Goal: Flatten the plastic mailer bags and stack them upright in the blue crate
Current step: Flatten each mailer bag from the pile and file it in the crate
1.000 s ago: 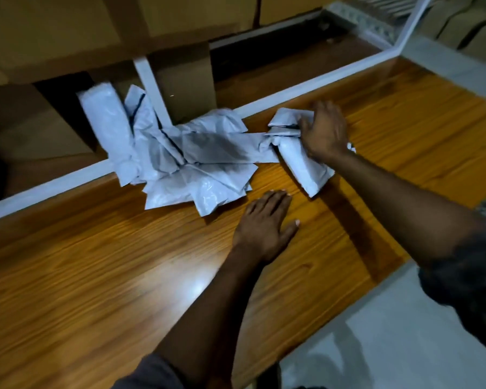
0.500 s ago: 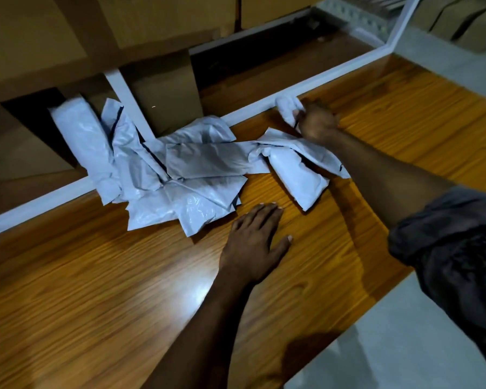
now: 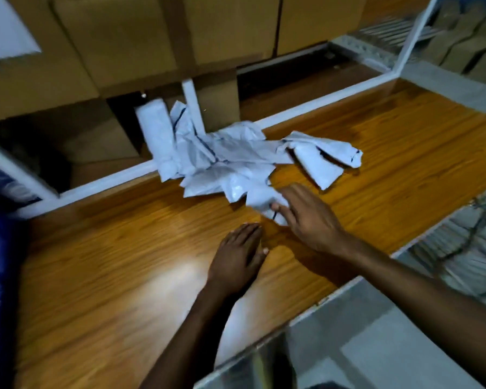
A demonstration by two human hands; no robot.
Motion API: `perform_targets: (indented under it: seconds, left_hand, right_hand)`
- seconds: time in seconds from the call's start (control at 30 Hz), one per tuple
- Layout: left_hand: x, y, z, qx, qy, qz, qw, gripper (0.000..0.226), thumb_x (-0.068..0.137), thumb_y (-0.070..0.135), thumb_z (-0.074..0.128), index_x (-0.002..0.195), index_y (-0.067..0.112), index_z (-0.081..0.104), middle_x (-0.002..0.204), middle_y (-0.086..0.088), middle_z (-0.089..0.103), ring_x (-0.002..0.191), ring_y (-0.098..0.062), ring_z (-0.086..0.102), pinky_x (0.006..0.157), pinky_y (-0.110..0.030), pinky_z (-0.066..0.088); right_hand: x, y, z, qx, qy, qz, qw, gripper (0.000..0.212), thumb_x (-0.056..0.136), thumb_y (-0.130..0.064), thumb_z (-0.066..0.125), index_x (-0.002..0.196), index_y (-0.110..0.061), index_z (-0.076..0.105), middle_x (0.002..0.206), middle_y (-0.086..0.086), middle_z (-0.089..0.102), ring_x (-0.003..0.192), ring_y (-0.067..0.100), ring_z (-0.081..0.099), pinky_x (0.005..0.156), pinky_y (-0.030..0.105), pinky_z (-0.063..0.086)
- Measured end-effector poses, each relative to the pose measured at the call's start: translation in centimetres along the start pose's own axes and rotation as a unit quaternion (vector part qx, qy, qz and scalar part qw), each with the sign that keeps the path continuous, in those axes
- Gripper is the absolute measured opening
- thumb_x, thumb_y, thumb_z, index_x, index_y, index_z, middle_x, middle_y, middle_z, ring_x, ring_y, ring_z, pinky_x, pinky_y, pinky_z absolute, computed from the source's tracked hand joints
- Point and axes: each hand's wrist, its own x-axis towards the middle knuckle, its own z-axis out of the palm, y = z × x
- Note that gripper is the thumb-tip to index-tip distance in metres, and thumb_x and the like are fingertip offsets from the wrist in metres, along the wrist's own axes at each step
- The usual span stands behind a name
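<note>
Right grip point(image 3: 309, 220) pinches nearest mailer point(image 3: 260, 199), left grip point(image 3: 239, 256) splayed flat on bench point(image 3: 96, 262): drag clear of pile point(image 3: 222, 161), then smooth outward.

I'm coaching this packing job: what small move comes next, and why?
Probably draw the bag under the right hand to the bare table by the left hand and press it flat: it looks crumpled, and that hand lies open, holding nothing.

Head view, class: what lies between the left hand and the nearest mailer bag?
Only a short strip of bare table, in the head view; the left hand does not touch the mailer bag.
</note>
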Motion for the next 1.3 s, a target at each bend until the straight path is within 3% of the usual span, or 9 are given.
perform_targets:
  seconds: [0.1, 0.2, 0.33, 0.4, 0.53, 0.7, 0.87, 1.03, 1.3]
  left_hand:
    - [-6.6, -1.6, -2.0, -0.007, 0.031, -0.032, 0.999, 0.042, 0.109, 0.047, 0.039, 0.142, 0.028, 0.057, 0.151, 0.006, 0.052, 0.145, -0.019, 0.041, 0.115, -0.038, 0.034]
    - [-12.9, -2.0, -3.7, -0.055, 0.153, -0.120, 0.979, 0.032, 0.105, 0.025, 0.051, 0.135, 0.024, 0.063, 0.139, 0.005, 0.061, 0.130, -0.019, 0.054, 0.106, -0.033, 0.041]
    - [-19.0, -2.3, -5.7, -0.238, 0.315, -0.300, 0.868, 0.032, 0.108, 0.035, 0.045, 0.134, 0.026, 0.061, 0.128, 0.007, 0.064, 0.119, -0.016, 0.061, 0.099, -0.037, 0.048]
    - [-20.7, -2.3, -6.4, -0.248, 0.299, -0.301, 0.871, 0.045, 0.106, 0.048, 0.040, 0.140, 0.025, 0.058, 0.138, 0.003, 0.060, 0.126, -0.020, 0.057, 0.103, -0.040, 0.048]
    - [-20.0, 0.8, -8.0, -0.186, 0.247, -0.229, 0.923, 0.051, 0.106, 0.045, 0.039, 0.148, 0.020, 0.053, 0.152, -0.001, 0.053, 0.140, -0.020, 0.046, 0.114, -0.039, 0.040]
    - [-14.8, 3.5, -6.9, -0.031, 0.055, -0.137, 0.989, 0.060, 0.110, 0.040, 0.020, 0.159, 0.007, 0.032, 0.168, -0.010, 0.026, 0.157, -0.023, 0.019, 0.126, -0.035, 0.015]
    - [-14.2, 2.0, -3.8, 0.046, 0.000, -0.151, 0.987, 0.060, 0.111, 0.038, 0.014, 0.164, 0.010, 0.008, 0.172, -0.006, 0.002, 0.159, -0.019, 0.001, 0.129, -0.039, 0.010]
    - [-14.6, 1.1, -2.1, 0.110, 0.024, -0.138, 0.984, 0.060, 0.110, 0.035, 0.019, 0.164, 0.010, 0.011, 0.172, -0.007, 0.004, 0.159, -0.019, 0.000, 0.128, -0.042, 0.016]
    - [-15.9, 1.8, -0.9, 0.124, 0.049, -0.161, 0.978, 0.059, 0.109, 0.034, 0.027, 0.164, 0.016, 0.019, 0.171, -0.003, 0.015, 0.159, -0.018, 0.009, 0.126, -0.042, 0.020]
  right_hand:
    - [-4.9, -5.1, 2.0, -0.029, -0.038, -0.048, 0.998, 0.025, 0.101, -0.031, 0.051, 0.118, -0.015, 0.059, 0.105, 0.006, 0.056, 0.095, 0.029, 0.056, 0.074, 0.040, 0.047]
    - [-7.9, -9.7, 3.3, -0.072, -0.086, -0.071, 0.991, 0.036, 0.090, -0.025, 0.066, 0.124, -0.021, 0.058, 0.112, 0.003, 0.059, 0.100, 0.027, 0.056, 0.080, 0.040, 0.040]
    - [-10.3, -13.6, 5.1, -0.106, -0.222, -0.142, 0.959, 0.051, 0.098, -0.049, 0.049, 0.143, -0.027, 0.051, 0.148, 0.000, 0.053, 0.138, 0.020, 0.045, 0.108, 0.047, 0.027]
    - [-11.2, -14.6, 4.9, -0.086, -0.245, -0.098, 0.961, 0.061, 0.102, -0.057, 0.027, 0.154, -0.027, 0.040, 0.163, -0.003, 0.033, 0.152, 0.016, 0.026, 0.117, 0.050, 0.014]
    - [-11.1, -15.6, 4.1, -0.103, -0.164, 0.018, 0.981, 0.055, 0.108, -0.045, 0.020, 0.157, -0.023, 0.035, 0.165, -0.004, 0.029, 0.153, 0.013, 0.020, 0.122, 0.045, 0.020]
    - [-9.7, -14.2, 5.8, -0.135, -0.267, 0.061, 0.952, 0.086, 0.093, -0.058, -0.012, 0.161, -0.019, 0.020, 0.169, -0.001, 0.014, 0.157, 0.016, 0.006, 0.124, 0.045, 0.007]
    - [-9.3, -11.5, 7.1, -0.118, -0.252, 0.058, 0.959, 0.063, 0.108, -0.054, 0.009, 0.163, -0.025, 0.003, 0.170, -0.002, 0.003, 0.156, 0.015, -0.004, 0.125, 0.043, 0.002]
    - [-9.5, -10.4, 7.9, -0.120, -0.252, 0.024, 0.960, 0.063, 0.108, -0.052, 0.014, 0.163, -0.023, 0.004, 0.170, 0.001, 0.004, 0.157, 0.018, -0.004, 0.125, 0.042, -0.005]
    - [-10.8, -9.3, 8.5, -0.123, -0.258, -0.004, 0.958, 0.065, 0.108, -0.051, 0.016, 0.163, -0.019, 0.008, 0.170, 0.005, 0.004, 0.157, 0.022, -0.002, 0.126, 0.049, 0.007]
